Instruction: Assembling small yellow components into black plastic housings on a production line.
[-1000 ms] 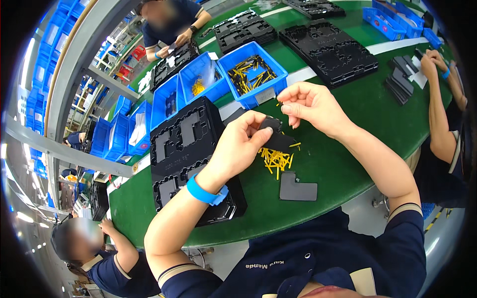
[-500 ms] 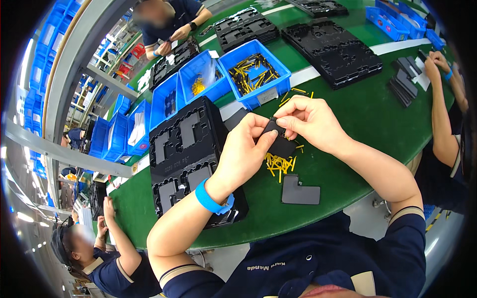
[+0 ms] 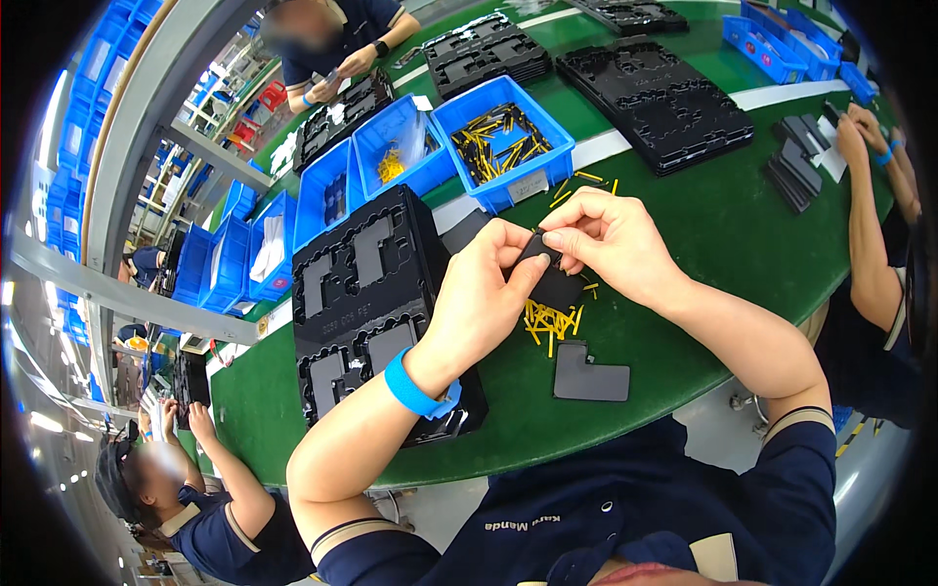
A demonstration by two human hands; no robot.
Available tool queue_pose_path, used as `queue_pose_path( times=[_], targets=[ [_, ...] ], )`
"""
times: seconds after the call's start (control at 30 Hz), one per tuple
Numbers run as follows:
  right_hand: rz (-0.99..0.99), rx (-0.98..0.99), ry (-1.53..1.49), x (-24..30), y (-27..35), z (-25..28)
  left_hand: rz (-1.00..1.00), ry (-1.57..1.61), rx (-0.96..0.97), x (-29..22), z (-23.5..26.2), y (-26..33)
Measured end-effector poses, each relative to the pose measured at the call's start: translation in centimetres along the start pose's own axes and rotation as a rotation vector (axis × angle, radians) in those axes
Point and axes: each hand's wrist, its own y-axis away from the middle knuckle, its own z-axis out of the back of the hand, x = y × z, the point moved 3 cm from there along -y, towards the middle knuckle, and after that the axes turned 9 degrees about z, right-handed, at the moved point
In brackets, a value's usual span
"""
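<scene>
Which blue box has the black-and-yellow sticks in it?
The rightmost box of the central three. Its neighbour shows yellow pieces; the leftmost box, dark ones.

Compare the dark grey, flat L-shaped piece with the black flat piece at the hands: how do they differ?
The dark grey L-shaped piece lies on the green table; the black flat piece is held in the left hand, the right hand at its far end. The L-shaped piece's whole outline shows; the hands partly hide the black piece's. Both look dark.
</scene>
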Motion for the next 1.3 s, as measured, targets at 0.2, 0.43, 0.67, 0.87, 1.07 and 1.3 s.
queue_pose_path(
  times=[0.2, 0.43, 0.67, 0.87, 1.07, 1.3],
  targets=[
    [-0.042, 0.073, -0.067, -0.9, -0.3, 0.4, -0.018, 0.06, -0.01, -0.4, -0.1, 0.4],
    [-0.004, 0.121, -0.136, -1.3, -0.2, 0.3, -0.01, 0.062, 0.064, -0.7, 0.0, 0.6],
    [-0.251, 0.149, -0.38, -1.4, -0.8, 1.0, 0.039, 0.3, 0.088, -0.1, 0.4, 0.1],
    [-0.198, 0.217, -0.32, -1.6, -0.7, 1.0, 0.051, 0.234, 0.098, -0.9, 0.3, 0.3],
    [-0.09, 0.184, -0.124, -1.1, -0.5, 0.5, 0.001, 0.044, 0.078, -0.5, 0.1, 0.8],
    [-0.023, 0.245, 0.228, 0.8, -1.8, 2.7, 0.037, 0.102, 0.055, -1.7, 0.7, 1.1]
  ],
)
